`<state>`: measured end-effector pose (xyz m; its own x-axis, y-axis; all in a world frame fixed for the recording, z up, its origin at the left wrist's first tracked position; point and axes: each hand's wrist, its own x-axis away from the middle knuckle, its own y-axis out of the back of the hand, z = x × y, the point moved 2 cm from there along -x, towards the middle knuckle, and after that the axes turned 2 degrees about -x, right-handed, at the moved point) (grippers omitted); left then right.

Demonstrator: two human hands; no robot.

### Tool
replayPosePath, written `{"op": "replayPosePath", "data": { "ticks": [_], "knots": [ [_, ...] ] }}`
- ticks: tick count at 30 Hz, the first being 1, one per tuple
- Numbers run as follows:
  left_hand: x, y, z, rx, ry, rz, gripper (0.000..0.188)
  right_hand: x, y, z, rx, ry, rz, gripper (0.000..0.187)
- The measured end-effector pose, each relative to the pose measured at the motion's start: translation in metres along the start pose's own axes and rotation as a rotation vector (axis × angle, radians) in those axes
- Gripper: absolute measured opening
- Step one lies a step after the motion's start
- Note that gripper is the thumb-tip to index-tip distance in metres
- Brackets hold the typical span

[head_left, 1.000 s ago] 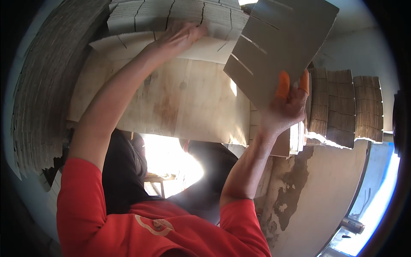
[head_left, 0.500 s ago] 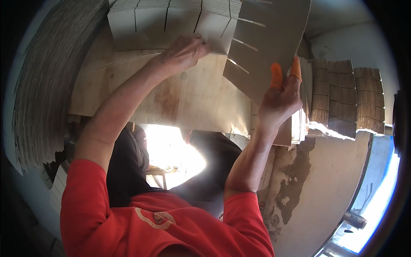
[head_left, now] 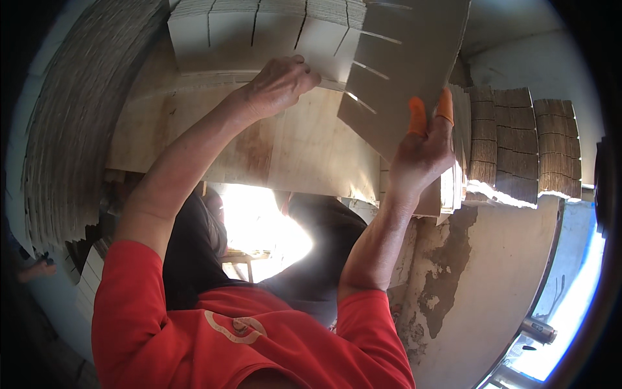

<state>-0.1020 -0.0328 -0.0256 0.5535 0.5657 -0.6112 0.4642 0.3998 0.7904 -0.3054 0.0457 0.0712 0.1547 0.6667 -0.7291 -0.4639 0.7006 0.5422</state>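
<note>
My right hand [head_left: 424, 152], with orange covers on two fingertips, grips a grey slotted cardboard sheet [head_left: 408, 71] by its right edge. The sheet stands tilted, with a row of narrow slits along its left side. My left hand [head_left: 278, 85] is closed with its fingers curled, just in front of the lower edge of a stack of slotted cardboard [head_left: 233, 48]. Whatever its fingers may hold is hidden. Both hands are over the far part of a wooden board [head_left: 240, 152].
A tall pile of cardboard [head_left: 84, 123] rises at the left. Bundles of slotted cardboard [head_left: 515, 142] stand in a row at the right, above a stained pale surface [head_left: 499, 259]. Another person's hand [head_left: 40, 268] shows at the far left edge.
My left hand has shifted very slightly, staying by the stack's lower edge. The right hand and its sheet are nearly still. Another person's hand has come into view at the far left.
</note>
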Motion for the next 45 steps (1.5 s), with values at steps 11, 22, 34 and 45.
{"op": "replayPosePath", "data": {
  "ticks": [11,22,34,45],
  "knots": [
    [0.006,0.006,-0.014,-0.015,0.059,0.022,0.015,0.003,0.004,0.008,0.009,0.024,-0.017,0.038],
    [0.011,0.01,-0.019,-0.013,0.045,-0.012,0.014,0.006,0.006,0.008,0.017,0.01,-0.003,0.04],
    [0.014,0.008,-0.022,-0.017,0.071,0.007,0.015,0.009,0.004,0.012,-0.015,0.072,-0.01,0.041],
    [0.006,0.031,-0.063,0.148,0.059,-0.043,0.013,0.024,-0.027,-0.001,0.075,0.115,0.012,0.046]
  ]
}}
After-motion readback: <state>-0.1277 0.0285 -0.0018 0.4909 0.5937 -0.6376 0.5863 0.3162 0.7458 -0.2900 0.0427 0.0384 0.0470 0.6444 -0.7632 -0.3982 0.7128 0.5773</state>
